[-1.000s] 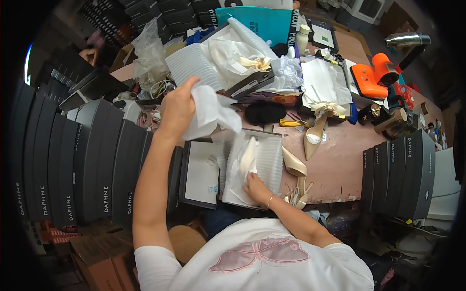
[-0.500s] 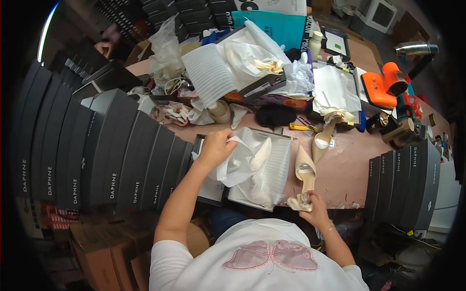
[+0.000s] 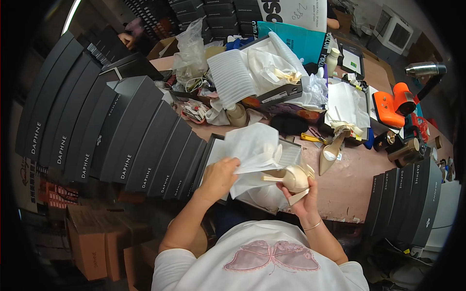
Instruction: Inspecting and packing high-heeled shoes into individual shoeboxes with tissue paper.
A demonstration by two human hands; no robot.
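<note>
My left hand [image 3: 221, 177] pinches the edge of a sheet of white tissue paper [image 3: 250, 143], raised above an open shoe box [image 3: 272, 208]. A cream high-heeled shoe [image 3: 295, 179] is gripped in my right hand [image 3: 306, 199], its heel pointing left toward the paper. Part of the shoe is covered by my fingers. Bubble wrap [image 3: 291, 155] lines the box, and the tissue paper hides much of what lies inside. To the right of the box, a matching cream shoe [image 3: 331, 155] rests on the table with its toe toward me.
Dark shoe boxes stand in a long row [image 3: 131, 140] at left and a shorter row [image 3: 403, 199] at right. Behind the work area are an open box with a bubble-wrap flap [image 3: 230, 80], a yellow cutter [image 3: 313, 138], a dark bottle [image 3: 388, 139] and an orange device [image 3: 388, 110].
My right hand has lifted the shoe from the table and brought it left, over the box. My left hand has moved lower with the tissue paper, which is now spread wider.
</note>
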